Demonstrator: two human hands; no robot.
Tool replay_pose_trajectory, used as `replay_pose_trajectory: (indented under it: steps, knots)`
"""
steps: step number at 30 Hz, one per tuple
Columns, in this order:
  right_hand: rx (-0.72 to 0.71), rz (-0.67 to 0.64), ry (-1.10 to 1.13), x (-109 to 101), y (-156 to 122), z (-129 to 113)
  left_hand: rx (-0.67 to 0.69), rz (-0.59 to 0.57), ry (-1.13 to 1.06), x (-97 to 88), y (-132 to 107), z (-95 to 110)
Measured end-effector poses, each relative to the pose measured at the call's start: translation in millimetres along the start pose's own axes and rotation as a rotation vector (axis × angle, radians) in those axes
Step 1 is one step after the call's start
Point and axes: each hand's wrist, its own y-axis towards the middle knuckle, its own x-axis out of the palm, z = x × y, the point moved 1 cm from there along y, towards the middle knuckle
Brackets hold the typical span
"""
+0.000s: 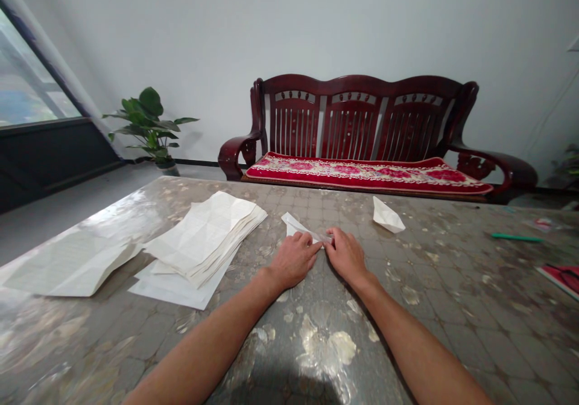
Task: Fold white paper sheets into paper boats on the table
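Note:
A small folded piece of white paper (292, 221) lies on the table between my two hands. My left hand (297, 257) presses on its near side, fingers bent and drawn together. From the right, my right hand (346, 253) pinches the paper's other end, thumb and fingertips close to the left hand's fingertips. Part of the paper is hidden under the fingers. To the left rests a thick stack of creased white sheets (203, 230). Another folded paper piece (388, 215) sits apart, beyond my right hand.
A loose creased sheet (67, 266) lies at the table's left. Toward the right are a green pen-like stick (516, 237) and a red notebook (561, 279). Behind the patterned table (452, 308) stand a wooden bench (350, 127) and a potted plant (151, 124).

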Motion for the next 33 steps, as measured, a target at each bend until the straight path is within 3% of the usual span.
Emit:
replay_pose_trajectory:
  steps: [25, 33]
  knots:
    - [-0.201, 0.031, -0.015, -4.6, -11.5, 5.7, -0.001, 0.008, 0.038, -3.0, -3.6, 3.7]
    - [-0.373, -0.023, -0.172, -11.1, -16.3, 1.1, -0.158, 0.055, -0.046, -4.4, -4.1, -5.3]
